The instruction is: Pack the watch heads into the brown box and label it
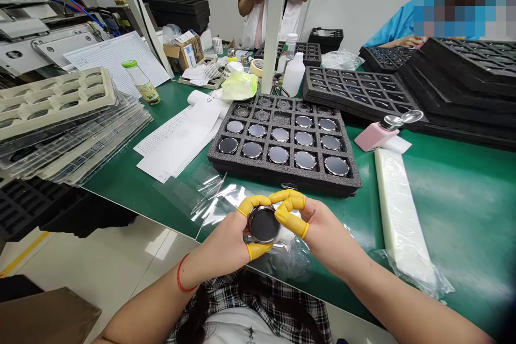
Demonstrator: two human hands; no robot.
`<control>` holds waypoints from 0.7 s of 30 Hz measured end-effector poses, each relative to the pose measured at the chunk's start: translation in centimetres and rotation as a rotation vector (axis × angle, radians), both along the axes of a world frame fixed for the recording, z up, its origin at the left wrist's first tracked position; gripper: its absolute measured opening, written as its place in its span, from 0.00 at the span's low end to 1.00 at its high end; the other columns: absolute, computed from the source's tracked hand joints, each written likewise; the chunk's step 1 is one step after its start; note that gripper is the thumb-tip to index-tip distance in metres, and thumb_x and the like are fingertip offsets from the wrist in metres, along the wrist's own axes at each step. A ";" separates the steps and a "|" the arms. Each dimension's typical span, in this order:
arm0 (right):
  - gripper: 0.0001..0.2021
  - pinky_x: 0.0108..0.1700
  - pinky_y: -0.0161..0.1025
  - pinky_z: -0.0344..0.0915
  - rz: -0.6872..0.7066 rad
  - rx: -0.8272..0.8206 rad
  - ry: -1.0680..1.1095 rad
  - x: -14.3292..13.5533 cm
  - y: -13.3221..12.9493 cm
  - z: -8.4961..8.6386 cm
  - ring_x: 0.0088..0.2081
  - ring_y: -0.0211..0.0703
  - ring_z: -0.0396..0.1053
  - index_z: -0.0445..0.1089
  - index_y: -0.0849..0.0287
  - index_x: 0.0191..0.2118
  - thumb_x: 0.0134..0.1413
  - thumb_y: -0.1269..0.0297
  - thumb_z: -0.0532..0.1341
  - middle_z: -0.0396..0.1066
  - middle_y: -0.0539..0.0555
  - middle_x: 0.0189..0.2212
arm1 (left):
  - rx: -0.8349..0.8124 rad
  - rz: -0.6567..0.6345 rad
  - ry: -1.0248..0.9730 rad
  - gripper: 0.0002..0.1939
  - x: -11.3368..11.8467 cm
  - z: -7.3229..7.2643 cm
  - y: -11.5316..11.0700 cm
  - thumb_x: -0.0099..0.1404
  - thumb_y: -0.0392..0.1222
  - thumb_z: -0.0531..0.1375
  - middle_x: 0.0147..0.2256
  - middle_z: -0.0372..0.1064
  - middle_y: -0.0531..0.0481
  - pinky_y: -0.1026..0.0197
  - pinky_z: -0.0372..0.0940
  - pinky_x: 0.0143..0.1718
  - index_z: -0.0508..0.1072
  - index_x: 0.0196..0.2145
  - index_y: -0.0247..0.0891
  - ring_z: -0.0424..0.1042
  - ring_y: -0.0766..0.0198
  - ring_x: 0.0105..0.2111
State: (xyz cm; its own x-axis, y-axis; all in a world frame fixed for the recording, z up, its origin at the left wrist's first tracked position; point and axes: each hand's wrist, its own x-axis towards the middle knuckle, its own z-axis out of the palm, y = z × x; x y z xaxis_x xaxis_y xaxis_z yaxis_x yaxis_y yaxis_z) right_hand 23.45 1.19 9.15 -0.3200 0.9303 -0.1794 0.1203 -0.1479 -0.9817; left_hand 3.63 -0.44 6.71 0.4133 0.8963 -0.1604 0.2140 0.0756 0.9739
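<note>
Watch head [264, 226] is held in left hand [231, 237], right hand [317, 224] also grasping its rim.

Our finger cots [292, 221] are yellow, our bracelet [178, 278] red, our plaid garment [318, 312] black and white. We see a black watch face [265, 225], a black foam tray [282, 173], a green tabletop [463, 183], a pink pump bottle [368, 137], a cream moulded tray [60, 113] and a blue sleeve [393, 27].
</note>
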 end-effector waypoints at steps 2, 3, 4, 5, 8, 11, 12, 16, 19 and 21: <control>0.12 0.56 0.51 0.67 -0.004 0.005 -0.002 0.0 0.0 0.0 0.52 0.52 0.72 0.71 0.56 0.30 0.54 0.53 0.67 0.76 0.56 0.50 | -0.001 -0.001 -0.005 0.27 0.0 0.1 0.0 0.63 0.43 0.68 0.50 0.73 0.48 0.60 0.71 0.44 0.67 0.58 0.47 0.75 0.60 0.42; 0.12 0.56 0.51 0.68 -0.004 0.007 -0.003 0.0 0.0 0.0 0.52 0.52 0.72 0.72 0.56 0.30 0.54 0.53 0.68 0.76 0.56 0.50 | -0.004 -0.002 -0.009 0.26 0.0 0.1 0.0 0.63 0.43 0.68 0.50 0.73 0.48 0.60 0.71 0.44 0.67 0.58 0.47 0.75 0.60 0.42; 0.12 0.56 0.51 0.68 -0.004 0.009 -0.003 -0.1 0.0 0.1 0.52 0.52 0.72 0.72 0.56 0.30 0.54 0.53 0.68 0.76 0.56 0.50 | -0.010 -0.004 -0.012 0.26 0.0 0.2 0.0 0.64 0.43 0.68 0.49 0.73 0.48 0.60 0.71 0.43 0.67 0.58 0.47 0.75 0.60 0.42; 0.12 0.55 0.51 0.68 -0.004 0.008 -0.005 -0.1 0.0 0.1 0.52 0.52 0.72 0.72 0.56 0.30 0.54 0.53 0.67 0.76 0.56 0.49 | -0.019 -0.008 -0.015 0.26 0.0 0.2 0.0 0.64 0.43 0.67 0.48 0.74 0.48 0.60 0.71 0.43 0.67 0.58 0.47 0.75 0.60 0.41; 0.11 0.55 0.51 0.68 0.000 0.008 -0.012 -0.1 0.0 0.1 0.51 0.52 0.72 0.72 0.56 0.30 0.54 0.54 0.67 0.76 0.56 0.49 | -0.033 -0.016 -0.015 0.26 -0.1 0.1 -0.1 0.64 0.43 0.67 0.47 0.74 0.49 0.61 0.70 0.41 0.67 0.58 0.47 0.75 0.61 0.40; 0.12 0.54 0.50 0.69 0.000 0.010 -0.017 -0.1 0.0 0.2 0.51 0.52 0.72 0.72 0.56 0.30 0.54 0.53 0.67 0.76 0.56 0.49 | -0.002 -0.009 -0.007 0.26 -0.1 0.1 -0.1 0.64 0.43 0.67 0.47 0.74 0.49 0.59 0.70 0.44 0.67 0.58 0.47 0.76 0.60 0.41; 0.12 0.54 0.50 0.69 0.002 0.010 -0.018 -0.2 0.0 0.2 0.52 0.52 0.72 0.72 0.56 0.30 0.54 0.53 0.67 0.76 0.56 0.50 | 0.007 -0.006 -0.002 0.26 -0.1 0.1 -0.1 0.63 0.43 0.68 0.48 0.74 0.48 0.59 0.70 0.44 0.67 0.58 0.46 0.76 0.60 0.41; 0.12 0.54 0.50 0.69 0.005 0.001 -0.021 -0.2 0.0 0.3 0.52 0.52 0.72 0.71 0.56 0.30 0.53 0.53 0.67 0.75 0.56 0.51 | -0.031 -0.010 -0.004 0.27 -0.1 0.1 -0.1 0.64 0.44 0.68 0.47 0.75 0.49 0.60 0.70 0.42 0.67 0.58 0.46 0.76 0.60 0.40; 0.11 0.55 0.50 0.68 0.005 0.005 -0.029 -0.2 -0.1 0.2 0.53 0.52 0.72 0.71 0.56 0.31 0.54 0.54 0.66 0.75 0.56 0.51 | -0.069 -0.016 -0.028 0.27 -0.1 0.1 -0.1 0.64 0.43 0.68 0.45 0.75 0.50 0.61 0.70 0.42 0.66 0.59 0.47 0.76 0.60 0.40; 0.10 0.55 0.51 0.68 0.008 0.011 -0.034 -0.2 -0.1 0.2 0.53 0.52 0.72 0.71 0.56 0.31 0.54 0.55 0.66 0.75 0.57 0.51 | -0.068 -0.017 -0.025 0.27 -0.1 0.0 -0.1 0.64 0.43 0.68 0.46 0.75 0.50 0.61 0.69 0.43 0.65 0.58 0.47 0.76 0.61 0.41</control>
